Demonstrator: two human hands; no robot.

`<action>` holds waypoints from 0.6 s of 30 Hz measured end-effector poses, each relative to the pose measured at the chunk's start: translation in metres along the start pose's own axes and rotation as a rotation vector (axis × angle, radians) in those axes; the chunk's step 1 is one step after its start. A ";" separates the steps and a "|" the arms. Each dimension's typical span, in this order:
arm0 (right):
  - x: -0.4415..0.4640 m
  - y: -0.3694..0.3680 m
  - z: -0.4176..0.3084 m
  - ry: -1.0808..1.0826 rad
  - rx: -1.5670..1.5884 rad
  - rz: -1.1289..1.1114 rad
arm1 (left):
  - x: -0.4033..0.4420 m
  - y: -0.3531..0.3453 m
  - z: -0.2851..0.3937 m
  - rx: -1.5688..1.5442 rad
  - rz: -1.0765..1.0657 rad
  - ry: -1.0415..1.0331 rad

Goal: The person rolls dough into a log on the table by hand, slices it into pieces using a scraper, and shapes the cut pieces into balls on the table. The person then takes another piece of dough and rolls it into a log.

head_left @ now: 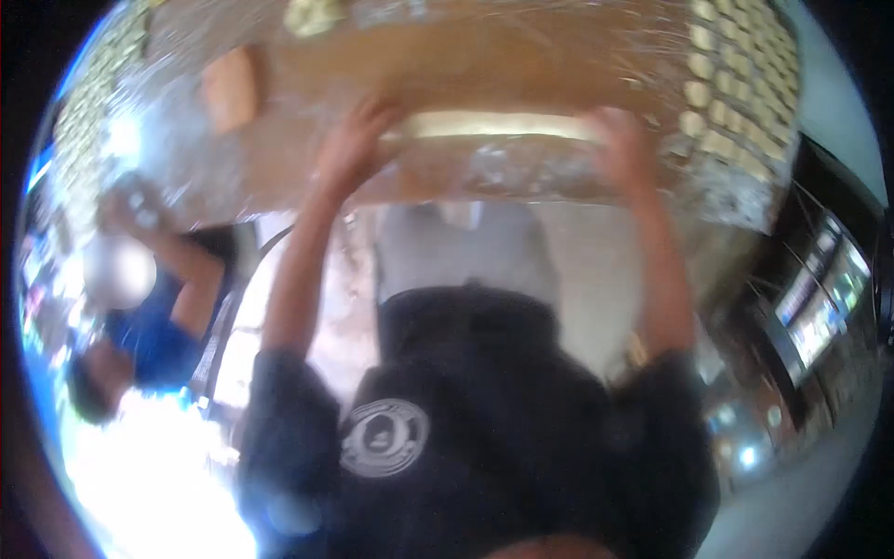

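A long pale roll of dough (503, 124) lies crosswise on the brown work table (484, 70), near its front edge. My left hand (365, 135) closes around the roll's left end. At the other end my right hand (618, 140) has its fingers curled over the dough. Both hands are a little blurred, and the tips of the roll are hidden in them. Left of my left hand rests a flat orange-brown piece (231, 88), perhaps a scraper. A pale lump of dough (314, 16) sits at the far side.
Rows of small dough pieces (736, 79) cover the table's right end. More small pieces (88, 130) line the left end. Another person in a blue shirt (163, 312) is at the left, an arm reaching to the table. Flour-like white smears mark the surface.
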State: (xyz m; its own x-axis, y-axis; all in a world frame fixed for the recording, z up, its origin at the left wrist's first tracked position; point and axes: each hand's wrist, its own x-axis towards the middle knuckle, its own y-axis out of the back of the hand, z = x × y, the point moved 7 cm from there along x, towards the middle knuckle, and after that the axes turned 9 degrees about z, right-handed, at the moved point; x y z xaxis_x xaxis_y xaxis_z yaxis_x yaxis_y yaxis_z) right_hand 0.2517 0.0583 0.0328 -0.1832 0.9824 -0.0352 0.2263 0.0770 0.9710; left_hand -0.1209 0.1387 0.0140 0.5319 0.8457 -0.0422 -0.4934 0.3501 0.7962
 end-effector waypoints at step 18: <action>0.107 -0.049 -0.261 0.173 0.388 0.183 | -0.090 0.006 -0.048 -1.093 0.470 1.124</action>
State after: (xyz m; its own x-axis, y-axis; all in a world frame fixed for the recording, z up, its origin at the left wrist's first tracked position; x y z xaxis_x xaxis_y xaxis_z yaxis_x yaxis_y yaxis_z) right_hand -0.0281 0.1154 0.0435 -0.2562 0.9456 0.2002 0.6050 -0.0046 0.7962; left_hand -0.2050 0.0847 -0.0064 -0.2951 0.6335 -0.7153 -0.9417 -0.3193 0.1057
